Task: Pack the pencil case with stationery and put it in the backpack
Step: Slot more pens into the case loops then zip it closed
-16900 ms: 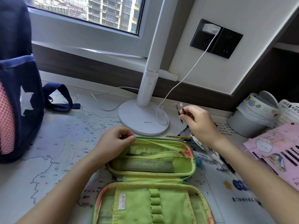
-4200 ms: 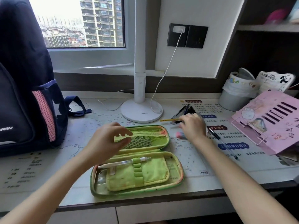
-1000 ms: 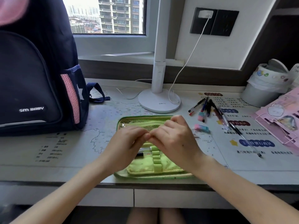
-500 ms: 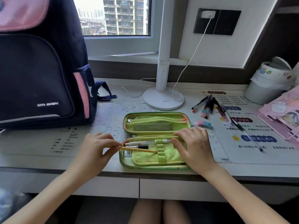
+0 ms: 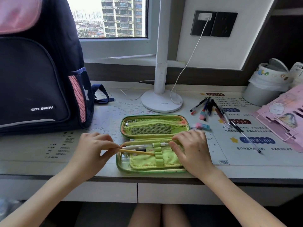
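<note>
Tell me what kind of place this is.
Probably a child's study desk in a high-rise flat: school backpack and desk lamp on a map-printed desk mat, apartment towers outside the window.

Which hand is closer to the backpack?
Left. The left hand pinches a pencil close to the backpack's near corner. The right hand rests on the far right end of the pencil case, farther away.

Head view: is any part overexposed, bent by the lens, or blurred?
In the head view the sky in the window is blown out white; the shelf side leans, likely from the wide lens; the pencil case is sharp, the lower left corner blurred.
</note>
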`<state>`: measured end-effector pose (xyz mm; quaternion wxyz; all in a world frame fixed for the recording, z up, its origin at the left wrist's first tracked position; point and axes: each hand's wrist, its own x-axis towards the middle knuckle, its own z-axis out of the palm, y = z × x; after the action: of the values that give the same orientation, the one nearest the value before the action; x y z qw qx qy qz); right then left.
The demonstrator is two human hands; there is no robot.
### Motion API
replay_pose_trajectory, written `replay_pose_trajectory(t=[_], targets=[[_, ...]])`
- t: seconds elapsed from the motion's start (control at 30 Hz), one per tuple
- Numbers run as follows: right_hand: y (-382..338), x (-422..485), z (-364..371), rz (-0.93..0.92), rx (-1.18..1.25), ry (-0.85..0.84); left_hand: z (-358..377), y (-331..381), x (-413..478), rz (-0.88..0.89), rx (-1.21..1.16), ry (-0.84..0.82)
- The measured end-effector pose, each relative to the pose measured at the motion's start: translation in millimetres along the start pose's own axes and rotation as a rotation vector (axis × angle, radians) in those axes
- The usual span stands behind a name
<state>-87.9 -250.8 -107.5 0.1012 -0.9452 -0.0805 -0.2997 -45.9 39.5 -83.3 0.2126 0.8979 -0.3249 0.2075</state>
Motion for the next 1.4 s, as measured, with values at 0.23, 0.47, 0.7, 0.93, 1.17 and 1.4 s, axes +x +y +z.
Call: replay_pose_trajectory(t=[0.23, 0.47, 0.7, 0.93, 1.17, 1.4], targets=[[3, -1, 2, 0.005, 0.019, 0.011, 29, 40, 27, 0.018, 0.036, -0.098], [51, 35, -4, 0.181, -0.053, 0.058, 34, 37, 38, 0.060, 0.032, -0.257], [110, 113, 22, 0.130, -0.645, -0.408, 14, 22, 55, 0.024, -0.049, -0.189], [117, 128, 36, -0.302, -0.884, -0.396, 4, 12, 67, -0.048, -0.130, -0.081], [49, 89, -9, -0.222, -0.452, 0.441, 13, 38, 73, -0.295, -0.535, -0.171], [-58, 14, -34, -0.623, -0.114, 0.458, 14, 82, 72, -0.699, -1.494, -0.451]])
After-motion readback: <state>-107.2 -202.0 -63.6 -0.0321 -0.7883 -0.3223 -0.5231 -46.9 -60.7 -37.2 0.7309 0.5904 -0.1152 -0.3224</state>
